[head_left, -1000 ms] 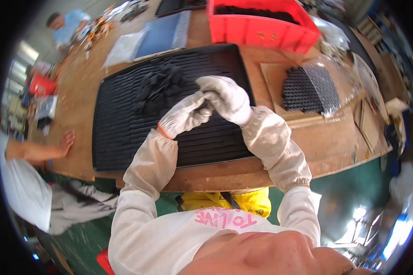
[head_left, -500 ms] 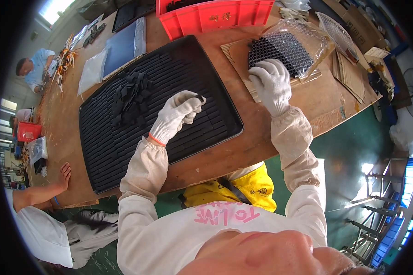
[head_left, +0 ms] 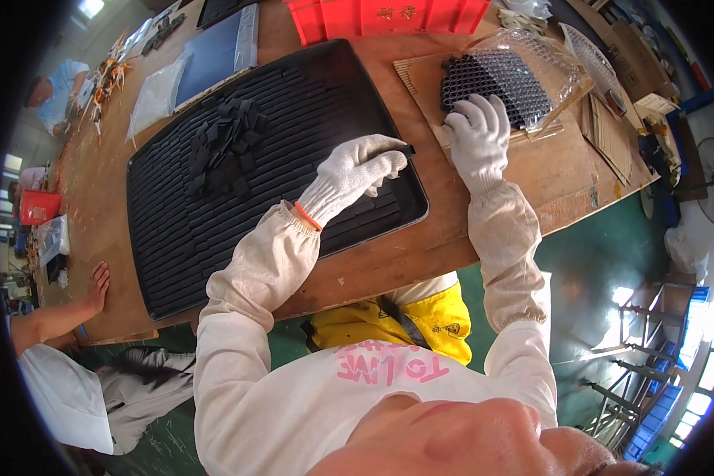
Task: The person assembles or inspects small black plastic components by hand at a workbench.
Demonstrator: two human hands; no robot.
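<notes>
Black, small and flat, the strip point(head_left: 405, 148) juts from the left hand point(head_left: 355, 172).

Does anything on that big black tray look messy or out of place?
Yes. A loose heap of small black strips lies jumbled on the large black ridged tray, while the rest sit in neat rows. The left gloved hand pinches one strip.

The right hand point(head_left: 477, 135) has split from the left hand point(head_left: 357, 170) — a second ago they met over the black tray point(head_left: 174, 238); now it rests beside the tray on the black honeycomb piece point(head_left: 492, 79), while the left pinches a small black strip point(head_left: 403, 149) at the tray's right edge.
</notes>
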